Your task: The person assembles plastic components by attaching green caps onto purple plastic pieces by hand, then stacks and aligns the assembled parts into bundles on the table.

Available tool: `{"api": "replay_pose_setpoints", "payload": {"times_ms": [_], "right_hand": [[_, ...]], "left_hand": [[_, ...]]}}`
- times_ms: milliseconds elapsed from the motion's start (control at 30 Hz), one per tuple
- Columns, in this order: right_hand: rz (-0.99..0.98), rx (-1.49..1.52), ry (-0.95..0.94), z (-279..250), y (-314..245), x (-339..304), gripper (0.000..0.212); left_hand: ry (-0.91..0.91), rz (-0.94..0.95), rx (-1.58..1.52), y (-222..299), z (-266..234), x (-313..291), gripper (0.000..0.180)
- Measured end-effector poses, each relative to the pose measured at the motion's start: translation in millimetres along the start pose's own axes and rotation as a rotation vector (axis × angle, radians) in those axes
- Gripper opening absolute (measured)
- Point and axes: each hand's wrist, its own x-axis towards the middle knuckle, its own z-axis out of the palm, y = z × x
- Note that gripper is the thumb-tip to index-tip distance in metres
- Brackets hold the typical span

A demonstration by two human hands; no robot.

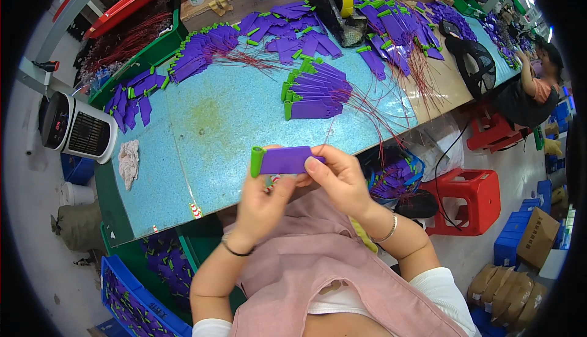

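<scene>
Held piece: we see both hands gripping one purple tag (pixel 287 160) with a green cap (pixel 257 161) on its left end, raised just over the near edge of the table.
Left hand: the left hand (pixel 262 205) has its fingers closed on the capped end, thumb behind the tag.
Right hand: the right hand (pixel 339 181) pinches the tag's right end, fingers curled, thumb pressed on the face.
Near edge: the blue table (pixel 202 147) ends right under the hands; its edge runs slantwise down to our left.
Open room: we note a wide bare stretch of tabletop between the hands and the nearest stack of tags (pixel 315 95).
Far side: more purple tags (pixel 293 37) lie in heaps and rows along the back, with red wires (pixel 379 108) trailing from them toward the right edge.
Left margin: a white fan heater (pixel 76 128) sits beside the table, a crumpled rag (pixel 128 161) just past it on the table's end.
Floor, right: a red stool (pixel 468 199) stands near our right elbow; blue crates (pixel 513 239) and cardboard boxes (pixel 538 236) lie beyond it.
Floor, left: a blue bin (pixel 137 306) of purple pieces sits below the table, cut off at the frame's lower edge.
Hard to tell: the tag's underside is hidden by fingers; a small striped bit below it is too small to make out.
Other person: a seated person (pixel 532 86) works at the far right, bent by the lens rim.
</scene>
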Motion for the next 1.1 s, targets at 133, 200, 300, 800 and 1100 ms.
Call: {"api": "replay_pose_setpoints", "payload": {"times_ms": [133,200,300,800,1100], "right_hand": [[0.029,-0.674,-0.199,-15,1,4,0.027],[0.109,-0.788,-0.196,-28,-14,0,0.025],[-0.576,-0.873,-0.006,-17,-41,1,0.027],[-0.391,-0.596,-0.277,-15,-29,14,0.020],[-0.484,-0.726,-0.206,-15,-27,10,0.019]], "left_hand": [[-0.021,0.066,0.216,2,-1,7,0.015],[-0.085,0.086,0.244,6,-9,14,0.011],[-0.271,0.267,0.662,18,-17,13,0.011],[0.021,0.353,0.464,31,-16,16,0.015],[0.037,0.344,0.524,25,-11,13,0.014]]}}
